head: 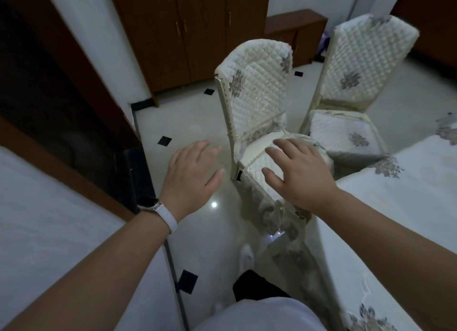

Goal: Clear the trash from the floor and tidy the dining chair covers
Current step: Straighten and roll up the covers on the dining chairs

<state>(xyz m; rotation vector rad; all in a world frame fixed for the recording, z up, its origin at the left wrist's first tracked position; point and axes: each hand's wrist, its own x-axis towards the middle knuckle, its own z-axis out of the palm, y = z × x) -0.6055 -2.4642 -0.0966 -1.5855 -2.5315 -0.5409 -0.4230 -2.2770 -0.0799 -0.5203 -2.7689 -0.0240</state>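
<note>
Two dining chairs with quilted cream covers printed with grey flowers stand ahead. The near chair (257,90) has its seat cover (257,168) pulled askew, baring part of the seat. My right hand (299,172) is spread flat over that seat with straight fingers. My left hand (191,175), with a white watch on the wrist, hovers open over the floor just left of the chair and holds nothing. The second chair (366,58) stands behind and to the right with its cover in place. No trash shows on the floor.
A table with a white flowered cloth (400,219) fills the right side, its cloth hanging beside the near chair. Brown wooden cabinets (188,34) line the back wall. A dark doorway (49,103) is on the left. Glossy pale floor tiles (183,123) carry small black diamonds.
</note>
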